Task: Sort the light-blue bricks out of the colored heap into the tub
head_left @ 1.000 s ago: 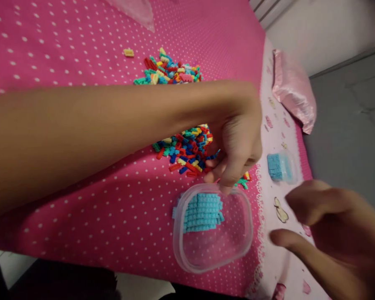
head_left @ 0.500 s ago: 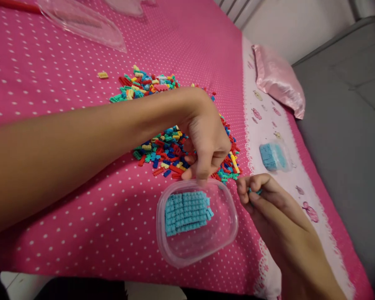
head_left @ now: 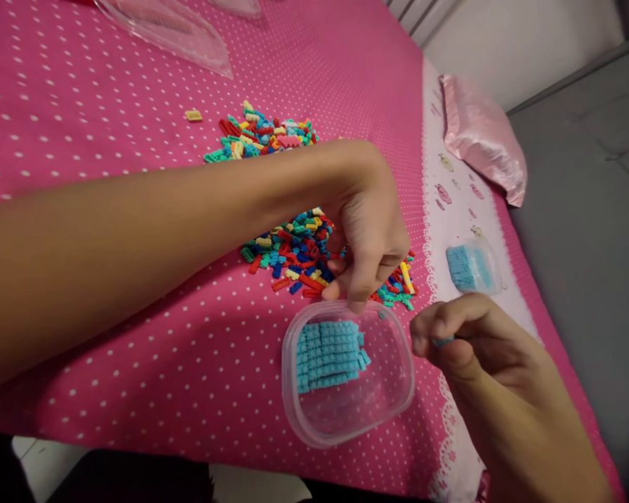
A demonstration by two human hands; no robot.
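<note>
My left hand [head_left: 374, 234] reaches across from the left, fingers closed on the far rim of a clear plastic container [head_left: 325, 436]. Flat rows of light-blue building blocks [head_left: 328, 356] fill the container's left part, with a few loose ends at their right side. A small teal piece [head_left: 382, 314] shows at its far right corner. Just right of the container, my right hand [head_left: 503, 381] pinches a small blue building block [head_left: 443, 341] between thumb and fingers; most of that block is hidden.
A pile of mixed coloured blocks [head_left: 304, 244] lies behind the container, partly under my left forearm. A second container of blue blocks [head_left: 472, 267] rests at the right. One yellow block [head_left: 193, 116], clear plastic packaging [head_left: 172, 31] and a pink pillow [head_left: 482, 140] lie farther off.
The view has shifted slightly, so things appear farther right. My right hand's thumb and fingers have changed position. A small teal piece now shows in the container's far right corner.
</note>
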